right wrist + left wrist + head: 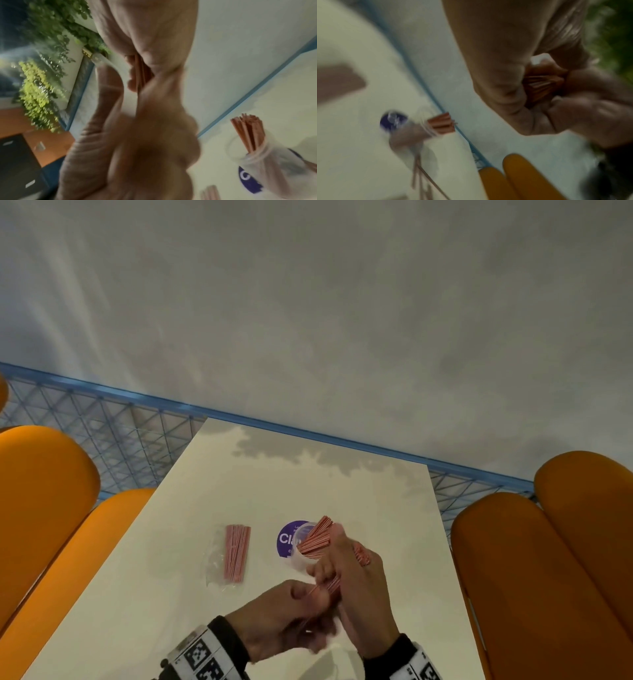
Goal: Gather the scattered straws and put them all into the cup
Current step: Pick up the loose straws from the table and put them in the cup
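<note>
Cup [300, 556] already holds straw bunch [315, 537]; both hands grip bundle [329, 585] near it; wrapped pack [235, 553] left, untouched.

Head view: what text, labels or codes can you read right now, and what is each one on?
"Cla": white letters on the purple round sticker; the rest is hidden behind the cup.
Small lines above and below it on the sticker: too small to read.
Black-and-white square codes on both wristbands: patterns, no readable words.
Wrist views: too blurred to read.
</note>
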`<action>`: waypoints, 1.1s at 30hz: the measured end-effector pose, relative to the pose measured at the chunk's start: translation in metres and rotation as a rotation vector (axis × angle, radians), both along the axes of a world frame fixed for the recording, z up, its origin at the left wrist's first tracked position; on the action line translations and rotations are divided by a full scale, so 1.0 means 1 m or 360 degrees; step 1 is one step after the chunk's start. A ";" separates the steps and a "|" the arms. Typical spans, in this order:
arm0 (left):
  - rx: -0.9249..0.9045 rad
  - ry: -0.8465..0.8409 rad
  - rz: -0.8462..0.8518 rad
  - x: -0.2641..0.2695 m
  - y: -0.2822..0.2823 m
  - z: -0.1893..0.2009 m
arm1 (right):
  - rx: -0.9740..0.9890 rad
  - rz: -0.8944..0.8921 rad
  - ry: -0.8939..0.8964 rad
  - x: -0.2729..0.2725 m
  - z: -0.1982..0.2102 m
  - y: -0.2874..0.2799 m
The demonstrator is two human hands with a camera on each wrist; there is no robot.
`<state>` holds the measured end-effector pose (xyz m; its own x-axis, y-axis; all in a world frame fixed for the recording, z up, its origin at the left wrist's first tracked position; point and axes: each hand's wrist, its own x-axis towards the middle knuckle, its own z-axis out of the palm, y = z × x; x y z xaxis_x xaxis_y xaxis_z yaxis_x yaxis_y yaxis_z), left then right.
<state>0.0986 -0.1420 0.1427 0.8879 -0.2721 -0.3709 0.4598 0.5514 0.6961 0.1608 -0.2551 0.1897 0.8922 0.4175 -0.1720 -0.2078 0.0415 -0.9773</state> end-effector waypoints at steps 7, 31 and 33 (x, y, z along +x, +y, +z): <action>0.1925 -0.0109 -0.0360 -0.008 0.001 0.011 | -0.0289 0.0144 -0.0206 0.006 -0.016 -0.027; 0.2538 -0.0130 -0.0405 0.137 0.042 -0.094 | -0.2178 0.0568 -0.1448 0.147 -0.096 0.060; 0.2526 -0.0151 -0.0371 0.141 0.042 -0.105 | -0.2271 0.0704 -0.1499 0.147 -0.102 0.064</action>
